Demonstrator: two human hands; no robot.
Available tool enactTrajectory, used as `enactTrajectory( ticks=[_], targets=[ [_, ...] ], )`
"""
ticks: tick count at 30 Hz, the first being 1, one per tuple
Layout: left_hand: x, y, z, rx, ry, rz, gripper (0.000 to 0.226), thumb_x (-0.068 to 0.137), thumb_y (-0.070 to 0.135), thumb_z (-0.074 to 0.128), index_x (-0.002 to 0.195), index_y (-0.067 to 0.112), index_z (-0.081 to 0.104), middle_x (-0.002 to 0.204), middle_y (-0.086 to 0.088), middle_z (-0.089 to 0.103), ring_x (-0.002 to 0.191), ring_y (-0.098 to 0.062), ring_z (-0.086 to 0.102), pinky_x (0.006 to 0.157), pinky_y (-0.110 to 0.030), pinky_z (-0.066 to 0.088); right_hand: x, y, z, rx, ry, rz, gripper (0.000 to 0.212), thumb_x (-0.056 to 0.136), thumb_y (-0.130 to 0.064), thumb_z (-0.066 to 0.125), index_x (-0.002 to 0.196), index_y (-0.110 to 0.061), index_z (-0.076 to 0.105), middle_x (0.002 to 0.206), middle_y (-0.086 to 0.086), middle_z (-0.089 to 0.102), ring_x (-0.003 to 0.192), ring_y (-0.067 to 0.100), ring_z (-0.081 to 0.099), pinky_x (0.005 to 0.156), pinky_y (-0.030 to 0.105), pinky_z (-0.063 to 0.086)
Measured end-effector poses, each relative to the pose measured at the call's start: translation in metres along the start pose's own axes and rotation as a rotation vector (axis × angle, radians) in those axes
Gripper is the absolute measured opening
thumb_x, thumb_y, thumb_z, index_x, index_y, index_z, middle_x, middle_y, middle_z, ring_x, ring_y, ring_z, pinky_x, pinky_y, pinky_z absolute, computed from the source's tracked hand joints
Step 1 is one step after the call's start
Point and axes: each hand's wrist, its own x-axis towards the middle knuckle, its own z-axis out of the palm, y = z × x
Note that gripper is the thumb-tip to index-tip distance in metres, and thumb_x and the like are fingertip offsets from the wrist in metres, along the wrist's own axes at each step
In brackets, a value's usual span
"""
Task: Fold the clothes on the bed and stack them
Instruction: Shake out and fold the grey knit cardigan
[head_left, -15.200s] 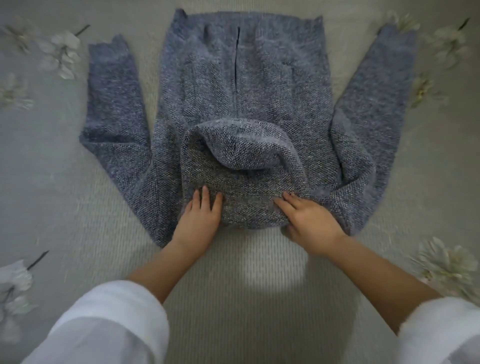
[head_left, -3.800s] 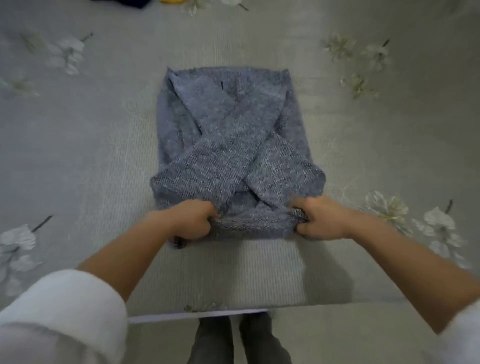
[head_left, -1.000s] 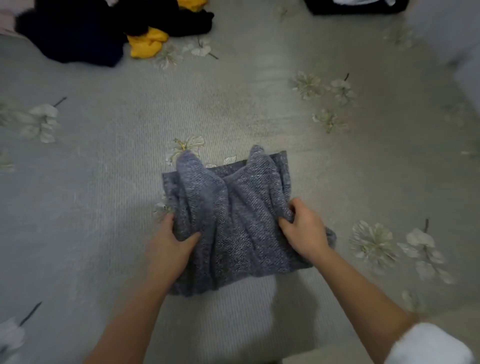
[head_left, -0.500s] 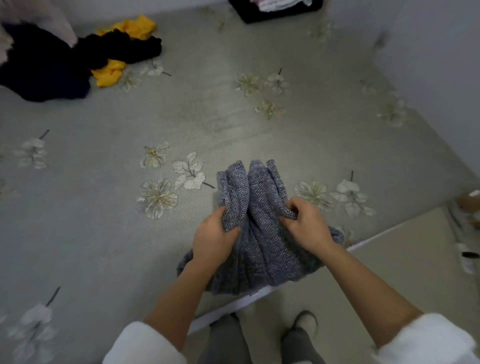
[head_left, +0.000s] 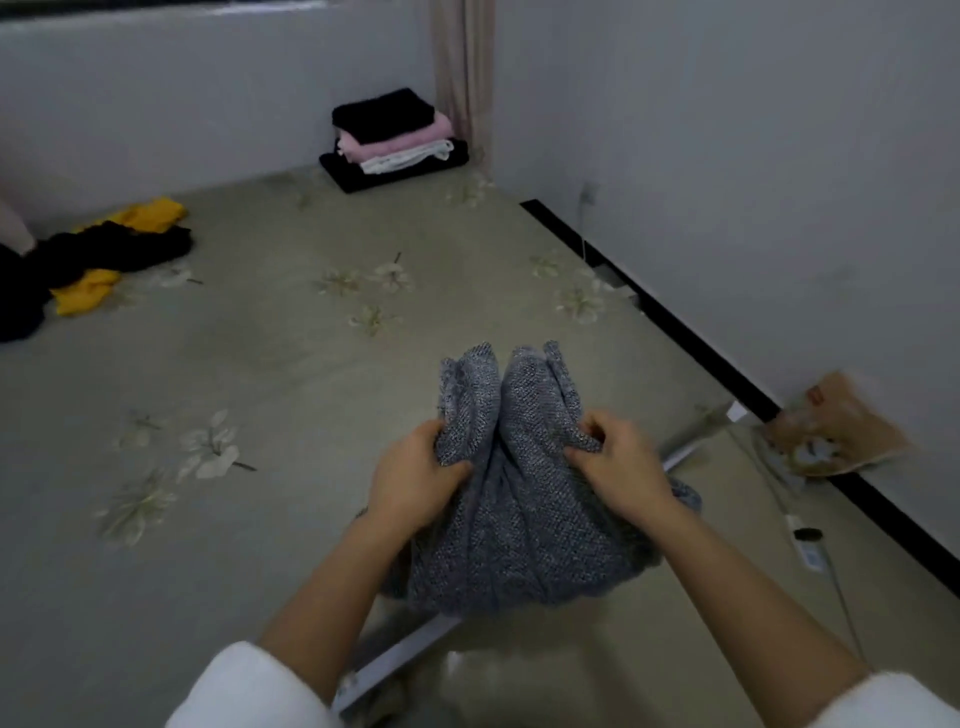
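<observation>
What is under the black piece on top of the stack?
Under the top piece lie a pink piece, a white piece and a black bottom piece, which rests on the bed. Only their edges show; anything tucked between them is covered.

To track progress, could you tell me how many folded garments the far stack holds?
4: black top garment, pink garment below, then white garment, black bottom garment; others may be hidden between.

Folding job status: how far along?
Done: a folded stack sits at the bed's far corner. In hand: left hand and right hand grip the folded grey sweater, not yet stacked. Left: stack it, then fold the black and yellow clothes heaped far left.
</observation>
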Motion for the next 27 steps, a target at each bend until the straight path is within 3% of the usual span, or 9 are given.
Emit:
enactTrajectory(
  ticks=[7, 13, 17, 21, 24, 27],
  targets=[
    [0.059, 0.098, 0.047, -0.038, -0.067, 0.067, 0.042, 0.08, 0.028, 0.072, 0.12, 0.021, 0.059, 0.108, -0.002, 0.069, 0.093, -0.023, 0.065, 0.081, -0.039, 0.054, 0.045, 0.062, -0.085, 0.016, 0.093, 0.032, 0.034, 0.084, -0.023, 0.069, 0.069, -0.025, 0.038, 0.07, -0.002, 0.048, 0.072, 0.023, 0.053, 0.066, 0.037, 0.042],
    [0.14, 0.159, 0.09, -0.003, -0.042, 0.091, 0.038, 0.079, 0.03, 0.073, 0.115, 0.023, 0.063, 0.103, 0.0, 0.07, 0.089, -0.02, 0.065, 0.069, -0.027, 0.047, 0.128, 0.121, -0.136, 0.046, 0.085, 0.054, 0.03, 0.082, -0.027, 0.069, 0.069, -0.025, 0.042, 0.071, 0.004, 0.056, 0.069, 0.023, 0.056, 0.061, 0.033, 0.04],
    [0.203, 0.207, 0.122, -0.026, -0.049, 0.086, 0.039, 0.079, 0.029, 0.073, 0.117, 0.023, 0.063, 0.102, 0.0, 0.071, 0.087, -0.02, 0.066, 0.067, -0.026, 0.044, 0.193, 0.159, -0.174, 0.068, 0.095, 0.05, 0.034, 0.08, -0.024, 0.071, 0.068, -0.025, 0.04, 0.067, -0.002, 0.049, 0.065, 0.019, 0.048, 0.058, 0.031, 0.035],
    [0.26, 0.258, 0.152, -0.025, -0.055, 0.097, 0.042, 0.08, 0.029, 0.073, 0.12, 0.022, 0.061, 0.104, 0.0, 0.069, 0.088, -0.019, 0.065, 0.066, -0.023, 0.04, 0.253, 0.199, -0.219, 0.063, 0.085, 0.059, 0.029, 0.081, -0.024, 0.071, 0.073, -0.021, 0.043, 0.073, 0.006, 0.055, 0.071, 0.025, 0.053, 0.063, 0.036, 0.042],
    [0.298, 0.296, 0.172, -0.028, -0.029, 0.11, 0.04, 0.078, 0.028, 0.075, 0.117, 0.023, 0.064, 0.093, 0.006, 0.067, 0.069, -0.005, 0.057, 0.053, -0.012, 0.035, 0.297, 0.229, -0.252, 0.08, 0.092, 0.047, 0.032, 0.081, -0.023, 0.071, 0.07, -0.024, 0.041, 0.071, 0.001, 0.052, 0.068, 0.021, 0.05, 0.061, 0.034, 0.04],
    [0.337, 0.332, 0.198, -0.05, -0.008, 0.093, 0.039, 0.077, 0.026, 0.076, 0.114, 0.022, 0.066, 0.083, 0.011, 0.062, 0.063, 0.0, 0.051, 0.052, -0.008, 0.034, 0.345, 0.263, -0.282, 0.106, 0.078, 0.027, 0.036, 0.079, -0.022, 0.073, 0.067, -0.028, 0.039, 0.067, -0.006, 0.045, 0.063, 0.014, 0.043, 0.059, 0.032, 0.035]
  ],
)
